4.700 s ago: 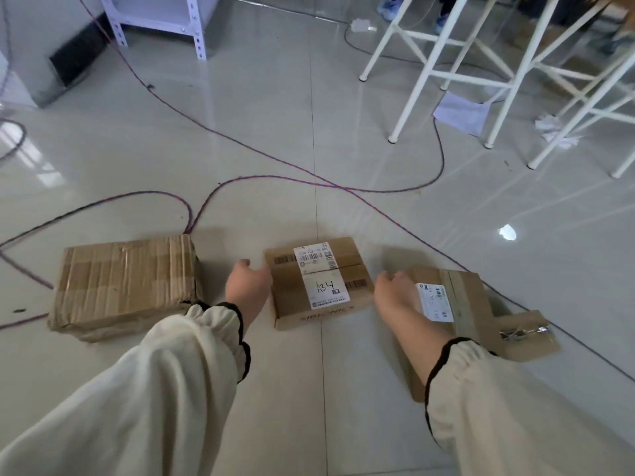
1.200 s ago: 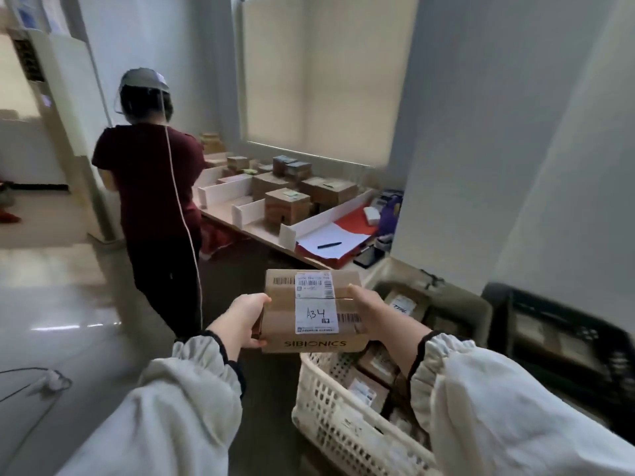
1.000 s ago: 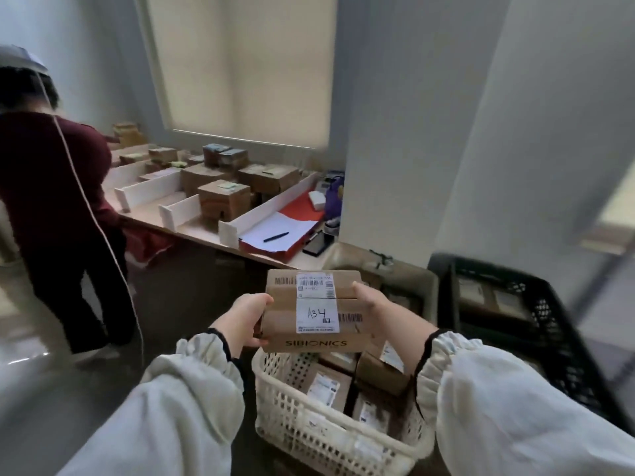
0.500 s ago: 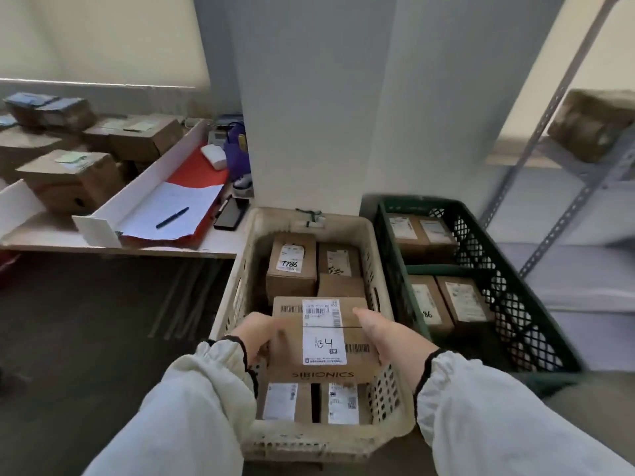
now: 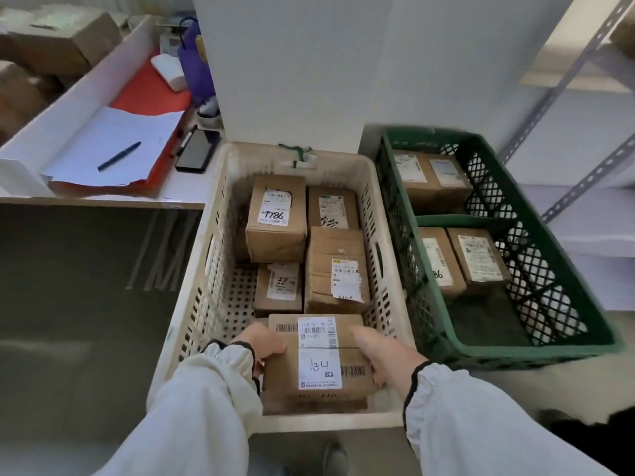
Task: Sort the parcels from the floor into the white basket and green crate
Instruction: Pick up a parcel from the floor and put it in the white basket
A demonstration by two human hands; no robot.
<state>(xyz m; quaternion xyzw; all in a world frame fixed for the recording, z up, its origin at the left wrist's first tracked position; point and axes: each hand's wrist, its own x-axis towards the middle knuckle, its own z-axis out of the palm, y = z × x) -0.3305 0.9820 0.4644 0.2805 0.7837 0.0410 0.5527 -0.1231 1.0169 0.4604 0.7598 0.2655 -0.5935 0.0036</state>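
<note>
left hand (image 5: 263, 341) + right hand (image 5: 379, 352): fingers clasped on parcel sides | parcel (image 5: 318, 364): label "A34", lower centre, inside white basket (image 5: 192, 293) | neighbour box (image 5: 276, 221): "7786" | green crate (image 5: 536, 214): right

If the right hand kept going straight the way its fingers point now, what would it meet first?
The right hand grips the A34 parcel and points towards the basket's far end. Just ahead lies the taped parcel in the white basket; it would probably meet that first, though relative height is unclear.

Five parcels (image 5: 318, 362) in the white basket (image 5: 220, 255), seemingly four in the green crate (image 5: 563, 269).
</note>
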